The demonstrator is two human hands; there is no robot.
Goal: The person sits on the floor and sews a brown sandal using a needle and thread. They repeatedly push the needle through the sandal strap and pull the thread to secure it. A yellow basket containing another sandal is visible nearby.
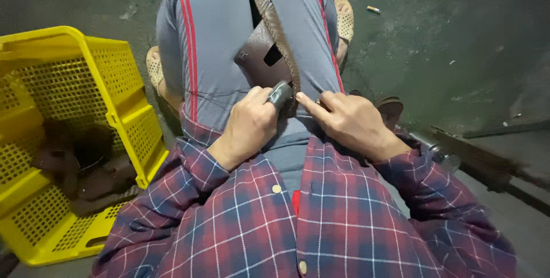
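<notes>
A brown leather shoe upper (pixel 264 54) is laid on the lap between the thighs, long axis running away from the body. A dark tool (pixel 281 93) is gripped by the closed left hand (pixel 247 126) at its near end. The right hand (pixel 350 122) is pressed beside it, forefinger extended.

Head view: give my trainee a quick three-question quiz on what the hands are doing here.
1. True or false: the left hand holds a small dark tool against the brown leather piece.
2. Which side of the person is the yellow crate on: A) left, B) right?
3. What does the right hand press on?

Key: 1 true; 2 A; 3 the braided edge of the leather piece, on the lap.
</notes>
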